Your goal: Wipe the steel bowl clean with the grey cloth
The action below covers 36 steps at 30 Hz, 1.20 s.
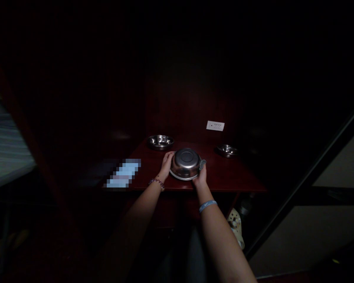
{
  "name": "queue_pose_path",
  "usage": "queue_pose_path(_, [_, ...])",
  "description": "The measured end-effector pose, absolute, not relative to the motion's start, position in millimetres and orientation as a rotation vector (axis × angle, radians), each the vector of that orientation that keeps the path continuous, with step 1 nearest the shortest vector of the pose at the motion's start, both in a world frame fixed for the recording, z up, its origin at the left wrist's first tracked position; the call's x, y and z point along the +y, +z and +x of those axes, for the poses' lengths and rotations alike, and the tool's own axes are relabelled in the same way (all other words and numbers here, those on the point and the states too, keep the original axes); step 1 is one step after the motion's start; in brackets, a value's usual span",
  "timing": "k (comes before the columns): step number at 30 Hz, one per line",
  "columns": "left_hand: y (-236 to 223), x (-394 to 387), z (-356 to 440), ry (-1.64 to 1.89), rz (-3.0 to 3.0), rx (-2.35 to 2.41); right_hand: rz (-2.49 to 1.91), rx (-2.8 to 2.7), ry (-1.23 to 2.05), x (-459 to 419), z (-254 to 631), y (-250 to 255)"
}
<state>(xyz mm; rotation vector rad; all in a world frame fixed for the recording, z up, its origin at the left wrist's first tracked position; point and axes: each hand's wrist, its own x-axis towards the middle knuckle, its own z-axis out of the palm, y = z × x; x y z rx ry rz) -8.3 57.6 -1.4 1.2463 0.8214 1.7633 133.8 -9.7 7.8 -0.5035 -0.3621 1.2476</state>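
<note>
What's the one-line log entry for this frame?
left hand: holding steel bowl, bottom up | right hand: same bowl, opposite rim | two more bowls behind | desk

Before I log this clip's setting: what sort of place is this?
Likely a dim home or dormitory room: a dark red wooden desk with a white wall socket panel behind, and a striped mattress at left.

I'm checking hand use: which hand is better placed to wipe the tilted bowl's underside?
Right hand, probably: it holds what looks like a scrubber at the bowl rim. Left hand only steadies the other side.
</note>
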Motion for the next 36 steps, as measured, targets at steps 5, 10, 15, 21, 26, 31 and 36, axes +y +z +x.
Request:
queue_pose_path(5, [-1.7,57.6,-8.7,1.756,1.248,0.838,-0.501,-0.414,1.244,-8.3,134.1,5.4])
queue_pose_path(10, [-0.6,56.0,-8.6,1.750,1.275,0.853,-0.505,-0.399,1.242,-6.7,134.4,3.3])
queue_pose_path(15, [1.4,54.2,-8.2,1.754,1.269,0.835,-0.507,-0.408,1.248,-6.8,134.2,4.6])
queue_pose_path(21, [2.1,53.5,-8.6,1.761,1.254,0.811,-0.513,-0.383,1.225,-6.2,133.6,4.7])
queue_pose_path(26, [1.3,54.6,-8.9,1.753,1.264,0.830,-0.518,-0.407,1.217,-5.3,134.0,2.5])
queue_pose_path(31, [-0.1,56.2,-8.9,1.749,1.263,0.835,-0.500,-0.419,1.232,-5.8,134.3,2.6])
queue_pose_path(36, [-2.4,58.6,-9.6,1.754,1.274,0.825,-0.486,-0.354,1.262,-8.0,133.3,7.1])
